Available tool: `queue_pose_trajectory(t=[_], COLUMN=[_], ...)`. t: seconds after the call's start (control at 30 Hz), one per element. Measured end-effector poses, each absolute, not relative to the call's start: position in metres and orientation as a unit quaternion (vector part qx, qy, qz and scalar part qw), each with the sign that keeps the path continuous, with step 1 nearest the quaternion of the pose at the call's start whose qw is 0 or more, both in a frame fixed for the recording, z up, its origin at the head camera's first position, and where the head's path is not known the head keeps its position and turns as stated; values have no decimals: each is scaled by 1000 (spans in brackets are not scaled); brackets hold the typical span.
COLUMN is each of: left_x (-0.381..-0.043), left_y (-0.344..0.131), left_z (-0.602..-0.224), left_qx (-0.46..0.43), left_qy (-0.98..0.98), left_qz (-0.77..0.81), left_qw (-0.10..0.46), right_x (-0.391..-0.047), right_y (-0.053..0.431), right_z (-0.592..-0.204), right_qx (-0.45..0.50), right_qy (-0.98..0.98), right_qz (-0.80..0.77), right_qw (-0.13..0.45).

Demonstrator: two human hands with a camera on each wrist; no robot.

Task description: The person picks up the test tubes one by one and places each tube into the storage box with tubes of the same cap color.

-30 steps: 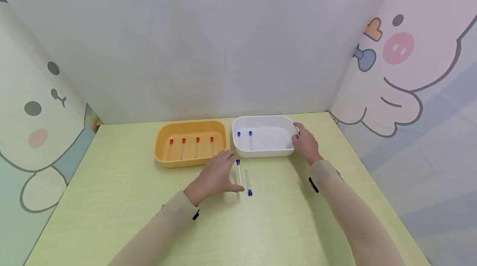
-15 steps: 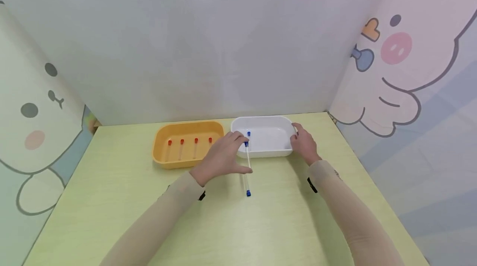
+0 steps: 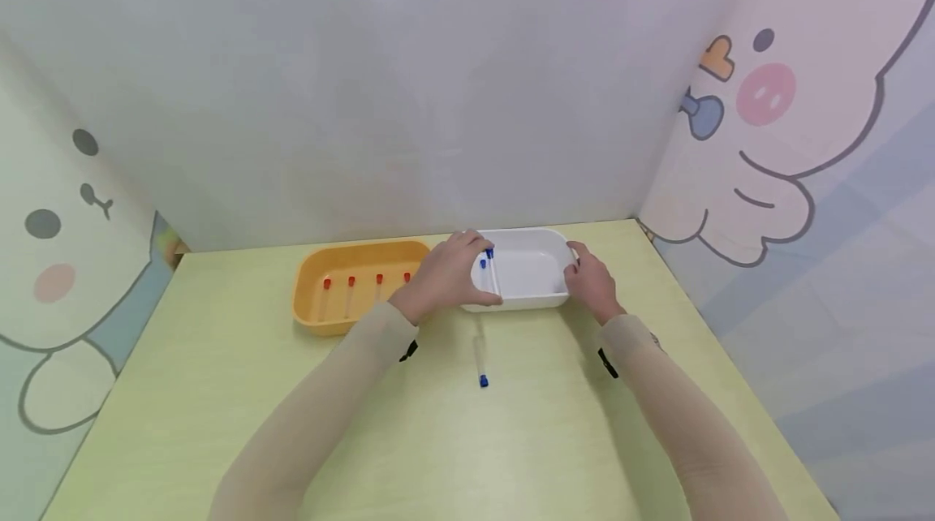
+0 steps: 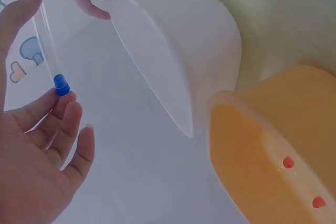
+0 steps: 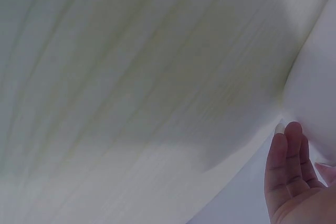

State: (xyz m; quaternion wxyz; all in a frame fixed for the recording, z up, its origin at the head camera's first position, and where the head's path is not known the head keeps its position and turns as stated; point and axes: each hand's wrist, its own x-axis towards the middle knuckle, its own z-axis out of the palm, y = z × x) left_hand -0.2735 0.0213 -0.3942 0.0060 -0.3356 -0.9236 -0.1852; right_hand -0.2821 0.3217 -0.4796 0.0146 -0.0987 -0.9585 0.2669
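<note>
In the head view my left hand [image 3: 447, 276] pinches a clear tube with a blue cap [image 4: 61, 85] between thumb and fingertips, the cap at the fingers and the other end at the thumb. It is over the left part of the white tray [image 3: 529, 303]. Another blue cap [image 3: 483, 264] shows inside that tray; the left hand covers part of what lies there. My right hand [image 3: 593, 284] grips the tray's right rim. On the table in front lies one more blue-capped tube [image 3: 480, 359], its cap toward me.
Left of the white tray stands an orange tray [image 3: 310, 325] with several red-capped tubes [image 3: 350, 298] in a row, partly behind the left hand. A pale curtain [image 3: 365, 99] hangs behind the table [image 3: 183, 391], with cartoon-printed cloth at both sides.
My left hand has lifted a blue-capped tube from the table and carried it forward and right, over the white tray. My right hand stays on the tray's rim.
</note>
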Motion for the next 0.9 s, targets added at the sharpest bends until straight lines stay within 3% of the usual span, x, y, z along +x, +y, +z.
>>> queue_pose_trajectory(t=[0.9], left_x=[-324], left_y=[66], left_z=[-422], left_qx=[-313], left_qy=[-935], left_qz=[-159], left_qw=[-49], right_x=[-284], right_y=[325], right_z=[-483], right_qx=[-105], right_qy=[-955], right_qz=[276], right_qw=[18])
